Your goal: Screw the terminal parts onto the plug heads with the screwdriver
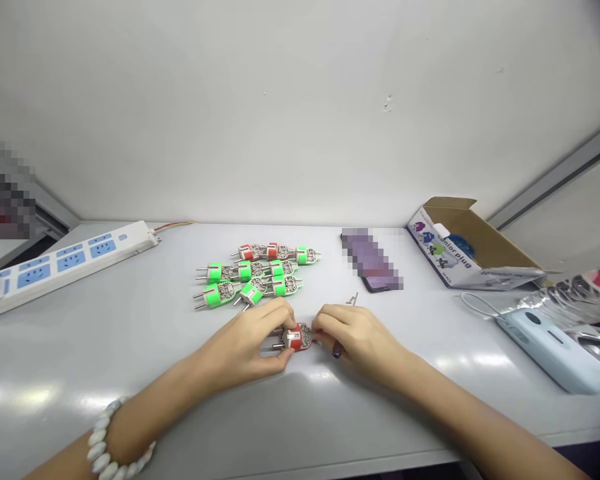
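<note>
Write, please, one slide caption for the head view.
Left hand holds a red plug, right hand at its end, more plugs beyond.

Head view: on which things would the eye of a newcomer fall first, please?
Most likely the bright green and red plugs, clustered just left of centre. Then the separate red plug held in the left hand, with the right hand at its other end. Also the white power strip at left and the open "Senior plug" box at right.
</note>
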A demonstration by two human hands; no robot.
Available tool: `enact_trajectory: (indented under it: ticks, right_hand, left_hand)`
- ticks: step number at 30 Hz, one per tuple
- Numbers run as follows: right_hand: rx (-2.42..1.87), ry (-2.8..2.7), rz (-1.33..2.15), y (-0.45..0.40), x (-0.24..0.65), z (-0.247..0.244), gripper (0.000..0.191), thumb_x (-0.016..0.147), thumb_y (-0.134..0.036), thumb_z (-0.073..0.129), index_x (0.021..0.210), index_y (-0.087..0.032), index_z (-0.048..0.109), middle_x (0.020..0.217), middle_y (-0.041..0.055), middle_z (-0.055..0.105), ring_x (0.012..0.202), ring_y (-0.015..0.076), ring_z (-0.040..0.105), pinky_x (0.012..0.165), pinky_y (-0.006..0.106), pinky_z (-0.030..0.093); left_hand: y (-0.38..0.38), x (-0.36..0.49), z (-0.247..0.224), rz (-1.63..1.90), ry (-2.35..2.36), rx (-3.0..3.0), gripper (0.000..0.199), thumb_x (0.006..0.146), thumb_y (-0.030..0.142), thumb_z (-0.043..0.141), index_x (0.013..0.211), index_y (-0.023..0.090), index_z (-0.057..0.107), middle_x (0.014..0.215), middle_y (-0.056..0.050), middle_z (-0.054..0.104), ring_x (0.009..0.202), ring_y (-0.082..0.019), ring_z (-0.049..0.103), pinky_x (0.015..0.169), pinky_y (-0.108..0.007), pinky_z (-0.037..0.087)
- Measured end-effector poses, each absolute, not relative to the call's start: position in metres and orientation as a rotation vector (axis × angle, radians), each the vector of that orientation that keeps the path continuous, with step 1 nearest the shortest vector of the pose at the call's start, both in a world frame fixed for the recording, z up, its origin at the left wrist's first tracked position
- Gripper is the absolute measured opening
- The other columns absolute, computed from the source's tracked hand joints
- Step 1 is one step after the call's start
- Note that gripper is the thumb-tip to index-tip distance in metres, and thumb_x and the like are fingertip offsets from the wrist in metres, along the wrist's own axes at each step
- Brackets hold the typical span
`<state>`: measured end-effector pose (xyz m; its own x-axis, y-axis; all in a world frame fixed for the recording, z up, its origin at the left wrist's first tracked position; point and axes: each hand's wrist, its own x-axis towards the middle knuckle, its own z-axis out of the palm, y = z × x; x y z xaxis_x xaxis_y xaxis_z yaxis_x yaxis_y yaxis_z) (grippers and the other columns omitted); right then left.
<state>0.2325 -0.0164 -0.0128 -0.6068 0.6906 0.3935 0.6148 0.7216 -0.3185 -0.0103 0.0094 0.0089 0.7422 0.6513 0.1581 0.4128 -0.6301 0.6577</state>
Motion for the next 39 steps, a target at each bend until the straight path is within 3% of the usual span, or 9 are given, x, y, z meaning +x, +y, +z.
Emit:
enact_trajectory:
  ticks: [8,23,31,39]
  right_hand:
    - [-1.027,-2.469,0.244,-0.018,0.232,-0.013,0.031,0.074,0.008,0.046,0.085,-0.018,0.058,0.075,-0.0008,0.057,0.058,0.0123,0.04,0.056,0.025,0.029]
    - [-1.026,-2.317,0.484,-0.019,0.231,-0.007,0.025,0.073,0.002,0.046,0.081,-0.02,0.052,0.067,-0.0041,0.052,0.056,0.012,0.038,0.057,0.025,0.03]
    - [-1.089,-2.29,0.636,-0.016,0.231,-0.002,0.032,0.071,0.005,0.048,0.086,-0.019,0.062,0.077,-0.001,0.063,0.061,0.0124,0.05,0.059,0.024,0.038]
    - [-1.132,-2.325,0.614,-0.017,0.229,-0.004,0.031,0.08,0.005,0.05,0.09,-0.02,0.066,0.083,0.0005,0.07,0.067,0.0137,0.059,0.065,0.025,0.044]
  left_hand:
    - [0.009,-0.01,0.013,0.504,0.809,2.313,0.01,0.091,0.016,0.056,0.098,0.02,0.061,0.1,-0.003,0.064,0.089,-0.018,0.062,0.077,-0.029,0.05]
    - [0.009,-0.011,0.012,0.487,0.818,2.329,0.013,0.091,0.015,0.056,0.101,0.021,0.061,0.098,-0.002,0.064,0.087,-0.018,0.062,0.077,-0.027,0.051]
    - [0.012,-0.011,0.011,0.514,0.692,2.542,0.03,0.091,0.006,0.05,0.111,0.022,0.066,0.112,-0.004,0.066,0.094,-0.019,0.063,0.08,-0.029,0.048]
    - [0.012,-0.012,0.009,0.527,0.635,2.567,0.016,0.101,0.017,0.055,0.113,0.021,0.065,0.118,-0.007,0.067,0.106,-0.022,0.063,0.088,-0.032,0.05]
